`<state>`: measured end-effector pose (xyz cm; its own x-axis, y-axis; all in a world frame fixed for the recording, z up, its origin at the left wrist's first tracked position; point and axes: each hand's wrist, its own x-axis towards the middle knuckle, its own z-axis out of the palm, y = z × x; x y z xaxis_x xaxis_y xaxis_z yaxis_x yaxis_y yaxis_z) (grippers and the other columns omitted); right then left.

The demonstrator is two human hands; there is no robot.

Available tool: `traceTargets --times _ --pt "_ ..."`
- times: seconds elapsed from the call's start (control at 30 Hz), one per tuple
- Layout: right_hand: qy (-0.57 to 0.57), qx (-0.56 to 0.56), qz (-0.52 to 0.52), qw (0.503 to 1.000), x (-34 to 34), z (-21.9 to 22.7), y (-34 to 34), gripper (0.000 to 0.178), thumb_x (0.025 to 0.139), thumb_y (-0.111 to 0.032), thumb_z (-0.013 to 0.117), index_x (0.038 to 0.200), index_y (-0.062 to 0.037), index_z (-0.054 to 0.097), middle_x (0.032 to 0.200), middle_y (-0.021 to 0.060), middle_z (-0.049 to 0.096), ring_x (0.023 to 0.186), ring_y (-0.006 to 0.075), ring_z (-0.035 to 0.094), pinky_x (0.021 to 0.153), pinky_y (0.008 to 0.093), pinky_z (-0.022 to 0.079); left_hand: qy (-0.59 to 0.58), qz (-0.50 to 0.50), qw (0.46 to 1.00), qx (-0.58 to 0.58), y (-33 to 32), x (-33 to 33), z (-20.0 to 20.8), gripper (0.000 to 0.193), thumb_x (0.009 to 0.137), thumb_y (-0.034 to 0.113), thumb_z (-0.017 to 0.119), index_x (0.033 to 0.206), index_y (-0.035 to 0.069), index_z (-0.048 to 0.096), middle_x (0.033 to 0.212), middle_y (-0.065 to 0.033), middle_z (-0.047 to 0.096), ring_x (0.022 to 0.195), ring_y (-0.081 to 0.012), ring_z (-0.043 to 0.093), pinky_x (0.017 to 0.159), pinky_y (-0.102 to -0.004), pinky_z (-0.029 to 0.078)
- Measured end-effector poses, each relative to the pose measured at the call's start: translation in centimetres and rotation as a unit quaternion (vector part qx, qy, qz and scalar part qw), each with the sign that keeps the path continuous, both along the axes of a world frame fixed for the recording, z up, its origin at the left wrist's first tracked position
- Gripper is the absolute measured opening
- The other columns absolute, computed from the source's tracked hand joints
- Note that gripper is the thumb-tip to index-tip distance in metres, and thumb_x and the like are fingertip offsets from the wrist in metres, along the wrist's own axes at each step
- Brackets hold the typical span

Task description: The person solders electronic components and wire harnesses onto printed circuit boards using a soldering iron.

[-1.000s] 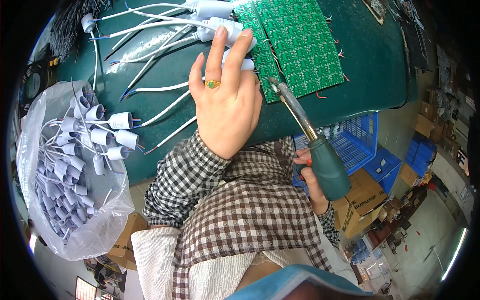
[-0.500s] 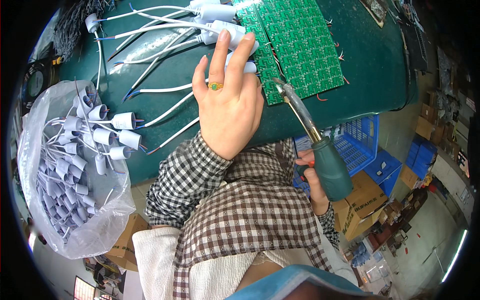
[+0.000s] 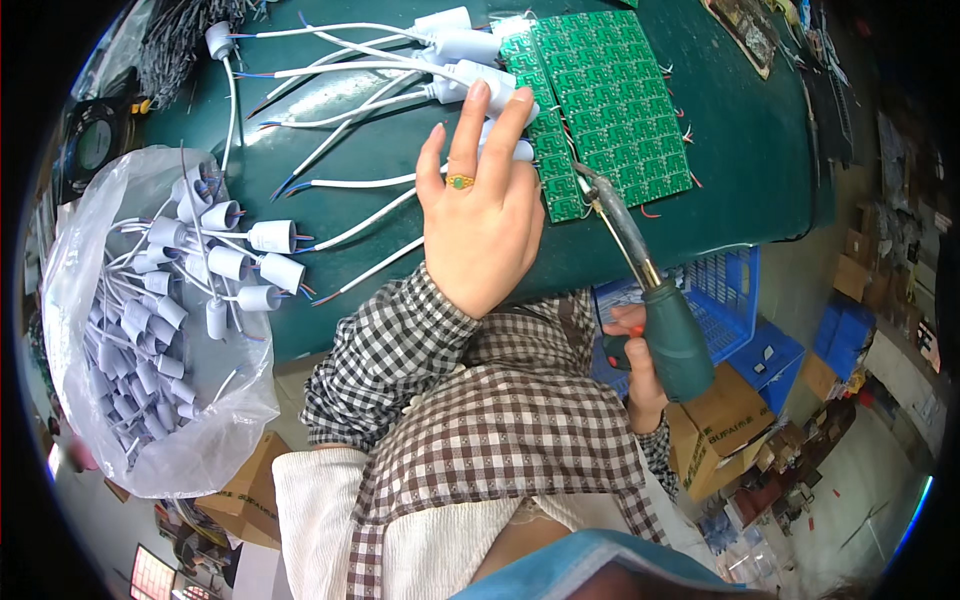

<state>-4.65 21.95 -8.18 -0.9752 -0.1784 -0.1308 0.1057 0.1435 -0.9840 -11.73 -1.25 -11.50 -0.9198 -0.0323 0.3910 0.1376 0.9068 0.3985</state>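
Note:
My left hand (image 3: 482,225), wearing a ring, lies palm down with its fingers stretched and apart. Its fingertips rest over white lamp holders (image 3: 468,43) with white cables; its thumb is hidden. In my right hand (image 3: 642,370) is a soldering gun (image 3: 676,345) with a dark green grip, its fingers closed around the trigger side. The gun's metal tip reaches the near end of a narrow strip of green circuit boards (image 3: 556,185), beside a dark wire. Whether the tip touches a board I cannot tell. A wider green circuit board panel (image 3: 625,110) lies alongside to the right.
At the left, a clear plastic bag (image 3: 225,440) holds many cabled lamp holders. Dark wire bundles (image 3: 160,75) lie at the far left of the green tabletop (image 3: 350,180). Below its right edge stand a blue crate (image 3: 725,290) and a cardboard box (image 3: 725,420).
The whole view has shifted slightly, so the table and both hands appear a little further right. My hands keep nearly the same positions relative to the boards, and the soldering gun stays held.

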Motion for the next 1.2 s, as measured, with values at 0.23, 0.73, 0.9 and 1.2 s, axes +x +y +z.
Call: traceTargets --times 0.23,0.73,0.9,1.2 --pt "0.026 -0.015 0.002 1.000 -0.6 0.3 -0.6 0.033 0.099 -0.018 0.060 0.116 0.0103 0.059 0.108 0.0221 0.064 0.093 0.0283 0.067 0.082 0.0385 0.060 -0.001 0.007 1.000 -0.004 -0.4 0.3 -0.2 0.012 0.079 0.012 0.070 0.086 0.006 0.063 0.154 -0.0123 0.044 0.148 -0.0376 0.034 0.114 -0.0560 0.026" --pt "0.097 -0.017 -0.049 0.994 -1.0 0.2 -0.1 0.031 0.100 -0.017 0.059 0.116 0.0095 0.058 0.105 0.0194 0.064 0.088 0.0272 0.069 0.075 0.0358 0.061 0.036 0.060 0.991 0.116 -7.5 5.7 4.0 0.028 0.077 0.002 0.071 0.103 0.008 0.066 0.146 -0.0144 0.053 0.134 -0.0387 0.050 0.109 -0.0523 0.040" --pt "0.021 0.013 -0.029 0.999 -1.4 0.9 0.0 0.030 0.105 -0.021 0.053 0.115 0.0062 0.057 0.111 0.0199 0.064 0.091 0.0246 0.068 0.082 0.0364 0.058 -0.149 0.078 0.984 -0.058 -17.4 9.1 5.9 0.030 0.075 0.000 0.073 0.103 0.008 0.067 0.123 -0.0102 0.065 0.112 -0.0317 0.062 0.089 -0.0421 0.049" --pt "0.037 -0.039 -0.057 0.997 -0.8 0.7 -0.5 0.030 0.102 -0.020 0.058 0.111 0.0081 0.060 0.109 0.0208 0.066 0.086 0.0241 0.069 0.080 0.0355 0.057 -0.092 -0.001 0.995 -0.039 -19.4 6.5 5.2 0.024 0.079 0.006 0.075 0.102 0.006 0.068 0.105 -0.0099 0.063 0.100 -0.0284 0.062 0.086 -0.0401 0.045"
